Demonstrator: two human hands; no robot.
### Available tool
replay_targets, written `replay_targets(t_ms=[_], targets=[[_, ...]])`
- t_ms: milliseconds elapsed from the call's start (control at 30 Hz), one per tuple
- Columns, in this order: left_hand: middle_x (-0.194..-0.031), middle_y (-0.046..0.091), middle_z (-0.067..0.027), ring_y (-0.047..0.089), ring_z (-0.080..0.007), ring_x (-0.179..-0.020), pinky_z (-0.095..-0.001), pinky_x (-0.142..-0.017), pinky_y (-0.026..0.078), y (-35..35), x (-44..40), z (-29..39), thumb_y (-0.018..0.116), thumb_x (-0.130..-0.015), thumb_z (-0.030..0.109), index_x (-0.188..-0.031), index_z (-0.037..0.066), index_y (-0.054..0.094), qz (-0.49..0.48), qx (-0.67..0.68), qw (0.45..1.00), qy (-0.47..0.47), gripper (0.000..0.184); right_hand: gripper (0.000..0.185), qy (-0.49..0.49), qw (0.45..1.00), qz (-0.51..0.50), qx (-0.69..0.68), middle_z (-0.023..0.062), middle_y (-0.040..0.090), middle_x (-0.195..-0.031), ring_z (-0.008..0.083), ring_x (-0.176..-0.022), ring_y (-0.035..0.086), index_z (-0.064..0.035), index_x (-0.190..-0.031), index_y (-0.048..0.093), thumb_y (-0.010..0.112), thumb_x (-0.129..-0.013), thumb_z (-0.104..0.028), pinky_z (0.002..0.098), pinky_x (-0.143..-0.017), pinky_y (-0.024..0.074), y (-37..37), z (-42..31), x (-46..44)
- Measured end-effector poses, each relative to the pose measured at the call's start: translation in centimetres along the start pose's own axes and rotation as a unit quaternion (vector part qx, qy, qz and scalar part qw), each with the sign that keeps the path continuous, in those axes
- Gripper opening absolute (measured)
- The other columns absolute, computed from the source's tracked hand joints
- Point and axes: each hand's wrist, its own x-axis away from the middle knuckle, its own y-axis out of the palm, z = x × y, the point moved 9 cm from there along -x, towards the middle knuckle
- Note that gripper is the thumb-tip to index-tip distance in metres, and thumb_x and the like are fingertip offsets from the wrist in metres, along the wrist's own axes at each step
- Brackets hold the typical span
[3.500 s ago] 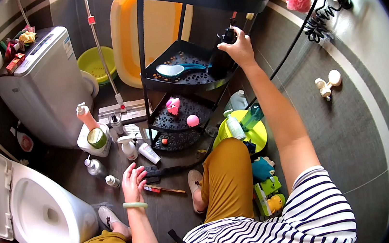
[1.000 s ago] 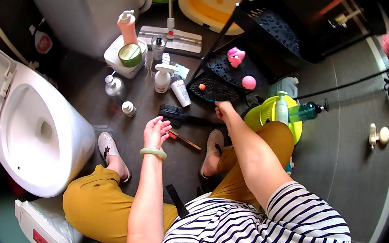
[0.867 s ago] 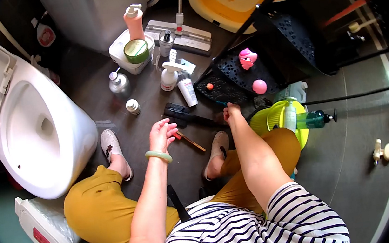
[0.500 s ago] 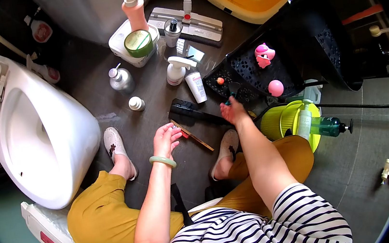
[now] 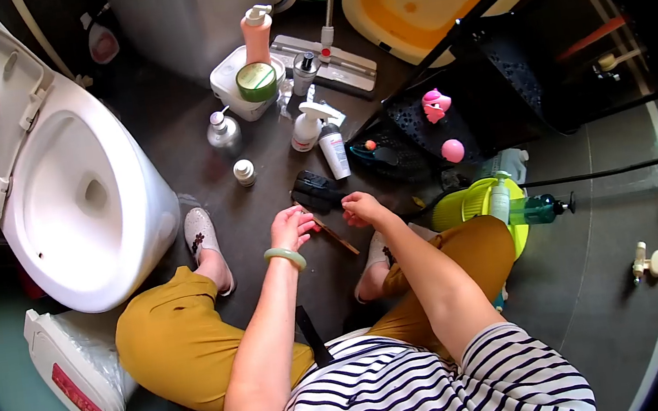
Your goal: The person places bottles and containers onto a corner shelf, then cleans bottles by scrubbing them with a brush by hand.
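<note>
My left hand (image 5: 292, 228), with a pale green bangle at the wrist, hovers over the floor with loosely curled, parted fingers and holds nothing. To its right, my right hand (image 5: 364, 208) hangs with bent fingers; nothing shows in it. Just beyond both hands lie a black object (image 5: 316, 190) and a wooden stick with a red part (image 5: 339, 240). A teal-edged item (image 5: 363, 152) rests on the lowest tier of the black rack (image 5: 398, 166), beside a small orange ball (image 5: 370, 144). A white tube (image 5: 334, 152) and a white spray bottle (image 5: 306, 129) stand near that tier.
A toilet (image 5: 152, 219) is at left. Ahead are a silver pump bottle (image 5: 223, 135), a small white bottle (image 5: 244, 173), a white tub (image 5: 224, 75) and a mop head (image 5: 349, 67). Right of the rack, a lime basin (image 5: 460, 206) holds a green bottle (image 5: 539, 209).
My right hand went from a bottle on the upper rack to the lowest tier, where it let go of a teal item, then drew back beside my left hand. The view tilted down.
</note>
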Motion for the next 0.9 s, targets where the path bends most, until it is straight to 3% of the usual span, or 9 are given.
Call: replay_targets(t_ms=[100, 200, 233, 333, 600, 700, 867, 900], targets=[[-0.093, 0.063, -0.0049, 0.060, -0.0122, -0.079, -0.0250, -0.064, 0.045, -0.1, 0.5, -0.1, 0.044, -0.091, 0.019, -0.111, 0.010, 0.049, 0.003, 0.003, 1.000, -0.005, 0.023, 0.029, -0.020, 0.998, 0.050, 0.032, 0.0055, 0.060, -0.079, 0.0140, -0.056, 0.056, -0.0089, -0.107, 0.051, 0.058, -0.082, -0.021, 0.0283, -0.045, 0.0435, -1.4, -1.0, -0.2], [-0.094, 0.062, -0.0051, 0.060, -0.0121, -0.080, -0.0246, -0.064, 0.045, 0.5, 0.9, 0.3, 0.044, -0.091, 0.018, -0.111, 0.009, 0.049, -0.002, 0.008, 1.000, 0.003, 0.023, 0.044, -0.020, 0.988, 0.107, 0.107, 0.0113, 0.062, -0.090, 0.0216, -0.069, 0.062, -0.0053, -0.114, 0.049, 0.063, -0.076, -0.023, 0.0348, -0.057, 0.0499, -3.3, -1.7, -1.6], [-0.095, 0.062, -0.0054, 0.060, -0.0122, -0.080, -0.0245, -0.065, 0.045, 1.0, 1.0, 0.3, 0.044, -0.091, 0.018, -0.111, 0.009, 0.049, -0.008, 0.008, 1.000, 0.001, 0.023, 0.051, -0.059, 0.968, 0.161, 0.181, 0.0127, 0.061, -0.099, 0.0242, -0.083, 0.060, -0.0049, -0.117, 0.048, 0.066, -0.074, -0.025, 0.0355, -0.070, 0.0479, -4.4, -2.6, -2.1], [-0.097, 0.062, -0.0060, 0.060, -0.0128, -0.083, -0.0247, -0.067, 0.045, 2.0, 1.0, -0.1, 0.044, -0.091, 0.018, -0.111, 0.010, 0.049, -0.016, 0.009, 1.000, -0.013, 0.022, 0.066, -0.068, 0.954, 0.196, 0.215, 0.0185, 0.055, -0.115, 0.0301, -0.109, 0.052, -0.0010, -0.122, 0.046, 0.070, -0.067, -0.029, 0.0335, -0.092, 0.0407, -5.5, -3.7, -4.3], [-0.098, 0.062, -0.0060, 0.059, -0.0133, -0.086, -0.0247, -0.070, 0.045, 2.3, -0.5, -1.4, 0.045, -0.092, 0.019, -0.111, 0.009, 0.050, -0.012, 0.028, 0.997, -0.067, 0.022, 0.071, -0.005, 0.948, 0.268, 0.171, 0.0214, 0.050, -0.120, 0.0333, -0.112, 0.049, 0.0003, -0.122, 0.044, 0.072, -0.066, -0.032, 0.0380, -0.093, 0.0398, -4.1, -5.0, -9.5], [-0.101, 0.061, -0.0066, 0.058, -0.0136, -0.089, -0.0254, -0.073, 0.044, 1.5, -0.8, -1.4, 0.045, -0.092, 0.019, -0.113, 0.008, 0.049, 0.005, 0.037, 0.997, -0.074, 0.024, 0.066, 0.011, 0.902, 0.377, 0.209, 0.0167, 0.052, -0.114, 0.0323, -0.106, 0.050, -0.0052, -0.119, 0.042, 0.072, -0.067, -0.033, 0.0425, -0.088, 0.0422, -3.8, -5.9, -9.3], [-0.101, 0.061, -0.0071, 0.058, -0.0142, -0.089, -0.0267, -0.074, 0.044, -0.6, -0.9, -1.0, 0.044, -0.092, 0.020, -0.114, 0.008, 0.048, 0.038, 0.054, 0.996, -0.065, 0.026, 0.064, -0.017, 0.885, 0.409, 0.222, 0.0174, 0.055, -0.107, 0.0334, -0.101, 0.054, -0.0042, -0.112, 0.047, 0.073, -0.063, -0.037, 0.0430, -0.085, 0.0436, -3.6, -6.5, -9.2], [-0.101, 0.061, -0.0071, 0.058, -0.0142, -0.089, -0.0267, -0.073, 0.044, -0.8, -0.9, -0.8, 0.044, -0.092, 0.020, -0.114, 0.008, 0.048, 0.048, 0.054, 0.995, -0.065, 0.026, 0.062, -0.018, 0.904, 0.386, 0.183, 0.0182, 0.057, -0.104, 0.0344, -0.097, 0.055, -0.0035, -0.109, 0.049, 0.072, -0.062, -0.038, 0.0433, -0.083, 0.0444, -3.5, -6.6, -8.9]])
